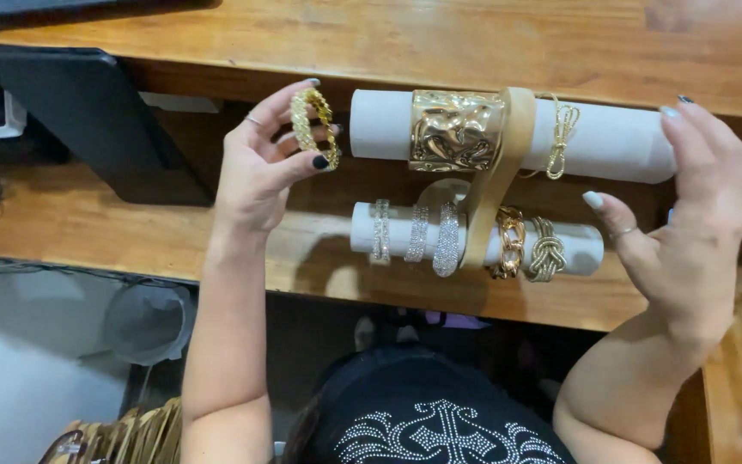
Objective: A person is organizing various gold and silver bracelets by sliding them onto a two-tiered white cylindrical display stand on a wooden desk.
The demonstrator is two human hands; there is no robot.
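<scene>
My left hand [264,163] pinches a gold chain-link bangle [315,129] just left of the upper white roll [620,137] of a two-bar bracelet stand. My right hand [689,223] grips the right end of that upper roll, thumb stretched toward the lower roll [577,245]. The upper roll carries a wide hammered gold cuff [457,131] and a thin gold bow bracelet [560,137]. The lower roll holds three sparkly silver bangles [418,234], a rose-gold chain bracelet [510,241] and a gold knot bracelet [547,249]. A tan upright [495,189] joins the rolls.
The stand rests on a wooden desk [88,215] under a wooden shelf [474,43]. A black monitor stand [88,112] sits at the left. Below the desk edge are a grey bin [148,322] and a woven basket [130,438].
</scene>
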